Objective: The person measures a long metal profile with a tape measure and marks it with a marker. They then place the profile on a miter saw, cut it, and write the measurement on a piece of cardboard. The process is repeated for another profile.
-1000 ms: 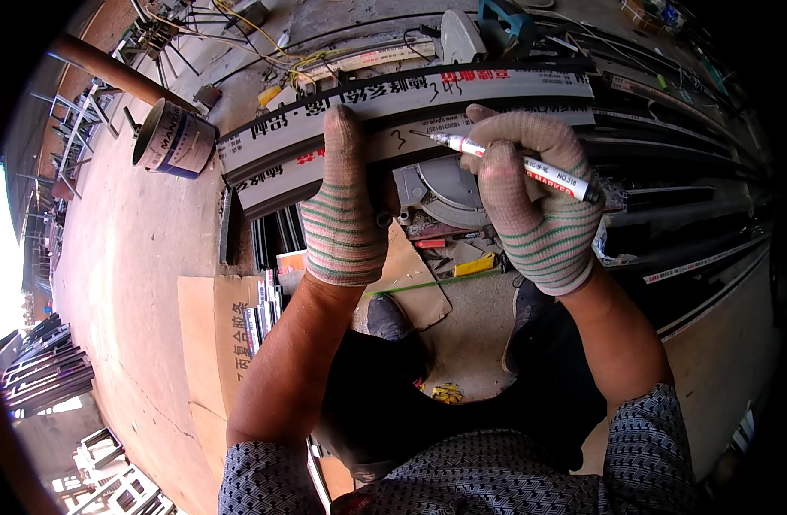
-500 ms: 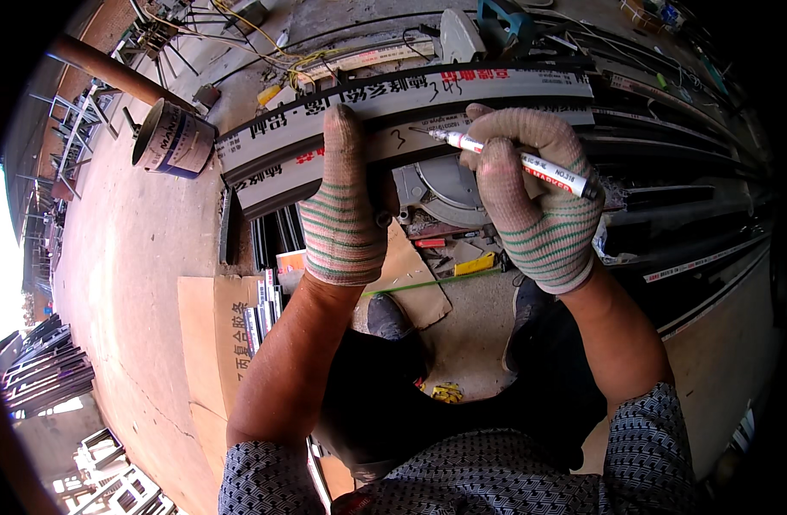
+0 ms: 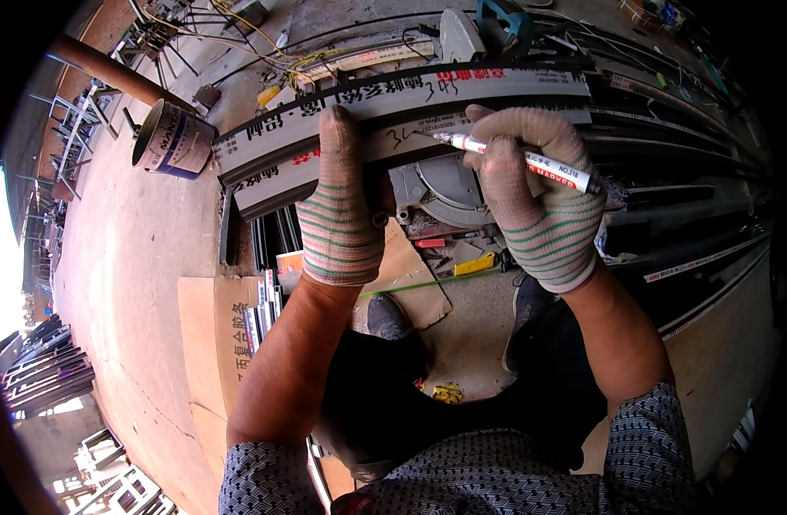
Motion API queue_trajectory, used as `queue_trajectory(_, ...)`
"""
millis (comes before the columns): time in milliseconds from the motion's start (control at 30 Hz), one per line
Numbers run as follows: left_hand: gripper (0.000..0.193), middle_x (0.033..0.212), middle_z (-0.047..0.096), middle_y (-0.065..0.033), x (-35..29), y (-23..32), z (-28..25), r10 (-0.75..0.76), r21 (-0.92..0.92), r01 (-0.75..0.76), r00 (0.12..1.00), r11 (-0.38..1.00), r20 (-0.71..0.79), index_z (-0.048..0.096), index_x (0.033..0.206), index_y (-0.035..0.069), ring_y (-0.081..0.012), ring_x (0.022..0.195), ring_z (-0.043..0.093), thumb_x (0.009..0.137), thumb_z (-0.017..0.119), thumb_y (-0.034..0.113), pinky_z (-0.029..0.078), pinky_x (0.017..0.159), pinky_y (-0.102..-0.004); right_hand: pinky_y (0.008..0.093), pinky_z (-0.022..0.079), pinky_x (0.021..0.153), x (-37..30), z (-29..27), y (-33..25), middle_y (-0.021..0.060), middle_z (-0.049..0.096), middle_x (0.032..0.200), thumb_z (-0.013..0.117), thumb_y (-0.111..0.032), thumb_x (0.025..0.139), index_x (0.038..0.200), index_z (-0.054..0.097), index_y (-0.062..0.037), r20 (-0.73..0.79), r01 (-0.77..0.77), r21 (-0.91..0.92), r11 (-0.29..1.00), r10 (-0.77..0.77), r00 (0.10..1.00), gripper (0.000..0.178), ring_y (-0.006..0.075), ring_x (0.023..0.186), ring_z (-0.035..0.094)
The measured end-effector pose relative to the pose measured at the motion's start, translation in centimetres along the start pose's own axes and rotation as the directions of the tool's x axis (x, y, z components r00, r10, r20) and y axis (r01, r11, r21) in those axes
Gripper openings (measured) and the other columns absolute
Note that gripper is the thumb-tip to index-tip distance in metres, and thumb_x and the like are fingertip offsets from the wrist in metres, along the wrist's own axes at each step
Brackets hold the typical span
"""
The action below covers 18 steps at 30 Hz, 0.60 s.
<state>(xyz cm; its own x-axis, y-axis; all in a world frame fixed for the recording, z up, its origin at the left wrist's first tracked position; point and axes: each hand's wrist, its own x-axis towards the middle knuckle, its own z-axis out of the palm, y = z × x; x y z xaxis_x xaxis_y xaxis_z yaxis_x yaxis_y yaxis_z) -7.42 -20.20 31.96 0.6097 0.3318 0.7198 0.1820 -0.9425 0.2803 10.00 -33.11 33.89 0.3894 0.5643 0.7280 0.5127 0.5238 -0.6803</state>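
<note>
Two long dark metal profiles with printed pale film, a far profile (image 3: pixel 385 90) and a near profile (image 3: pixel 278 178), lie side by side across my front. My gloved left hand (image 3: pixel 340 206) grips the near profile, its thumb laid over the film and the other fingers hidden underneath. My gloved right hand (image 3: pixel 544 193) is closed round a white marker pen (image 3: pixel 552 169), its tip at the near profile's film just right of fresh dark strokes. More handwritten marks show on the far profile.
Below the profiles sits the round metal base (image 3: pixel 445 193) of what looks like a saw. A paint bucket (image 3: pixel 172 142) stands at the left, cardboard (image 3: pixel 206 343) at lower left. More dark profiles (image 3: pixel 677 206) lie at right. A yellow object (image 3: pixel 474 263) is on the floor between.
The marker tip has moved slightly, and another stroke now stands beside the first mark on the near profile. The profiles have shifted slightly left; both hands keep their hold.
</note>
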Motion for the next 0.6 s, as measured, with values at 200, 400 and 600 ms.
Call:
queue_trajectory(200,0.080,0.119,0.065,-0.0211,-0.2,-0.3,0.2,0.001,-0.002,-0.001,1.000,1.000,-0.008,0.019,0.163,0.009,-0.0274,0.093,0.069,0.094,0.053,-0.009,0.056,0.080,-0.0343,0.0278,0.058,0.077,0.1,0.2,-0.5,0.0070,0.073,0.096,0.066,-0.006,0.096,0.108,0.066,-0.0029,-0.013,-0.046,0.033,0.998,0.047,0.999,0.012,0.0127,0.086,0.071)
queue_trajectory(400,0.081,0.114,0.065,-0.0168,-0.3,-0.7,0.3,0.017,0.016,-0.016,1.000,1.000,-0.023,0.020,0.163,0.012,-0.0234,0.089,0.065,0.093,0.052,-0.012,0.054,0.078,-0.0312,0.0279,0.059,0.077,0.1,-0.3,0.4,0.0069,0.073,0.096,0.065,-0.005,0.097,0.107,0.066,-0.0026,0.057,0.028,0.012,1.000,-0.029,0.998,0.011,0.0122,0.086,0.070)
queue_trajectory(600,0.083,0.109,0.064,-0.0125,-1.1,-2.3,0.9,0.037,0.070,-0.033,0.997,0.997,-0.065,0.020,0.163,0.014,-0.0194,0.084,0.061,0.092,0.051,-0.014,0.052,0.075,-0.0281,0.0273,0.058,0.077,0.1,0.0,-0.2,0.0067,0.072,0.095,0.065,-0.006,0.097,0.106,0.067,-0.0028,-0.021,-0.043,0.068,0.997,0.045,0.999,0.010,0.0115,0.085,0.070)
